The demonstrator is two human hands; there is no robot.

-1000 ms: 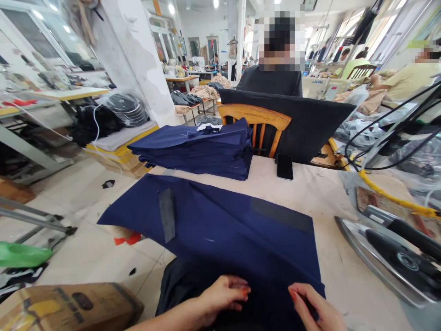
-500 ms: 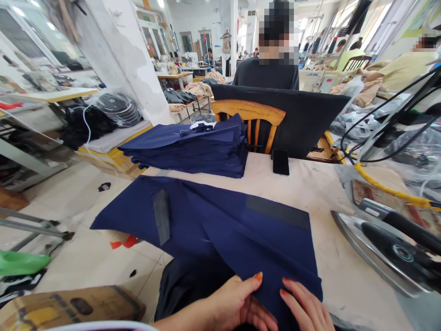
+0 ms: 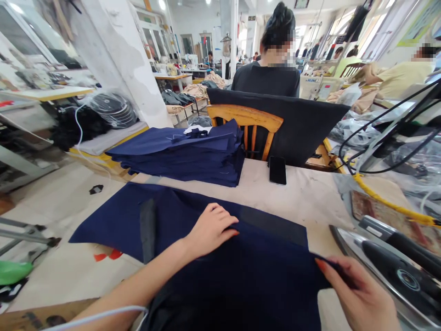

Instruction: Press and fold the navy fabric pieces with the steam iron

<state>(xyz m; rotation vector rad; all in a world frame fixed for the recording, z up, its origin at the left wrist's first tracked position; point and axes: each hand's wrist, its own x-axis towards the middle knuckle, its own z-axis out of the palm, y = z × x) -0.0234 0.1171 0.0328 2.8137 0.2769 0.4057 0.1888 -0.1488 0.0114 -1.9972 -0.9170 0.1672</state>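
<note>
A navy cloth panel (image 3: 262,271) spreads over the near side of the table and down over my lap. My left hand (image 3: 213,230) is closed on its upper layer near the middle, fingers bent and thumb near the forefinger. At the right end, my right hand (image 3: 358,285) pinches the cloth's edge between thumb and fingers, slightly raised. A dark grey strip (image 3: 272,225) lies along the panel's far edge, partly covered by the upper layer. Another grey strip (image 3: 148,230) lies across the left part.
A steam iron (image 3: 389,262) rests right of the cloth, close to my right hand. Behind are a stack of navy pieces (image 3: 186,156) and a phone (image 3: 277,170). A wooden chair (image 3: 248,117) with a seated person stands beyond the table. Cables (image 3: 375,161) hang at the right.
Both hands were together at the near edge. My left hand has moved up and left, my right hand to the right, and the upper cloth layer is now drawn forward and spread between them.
</note>
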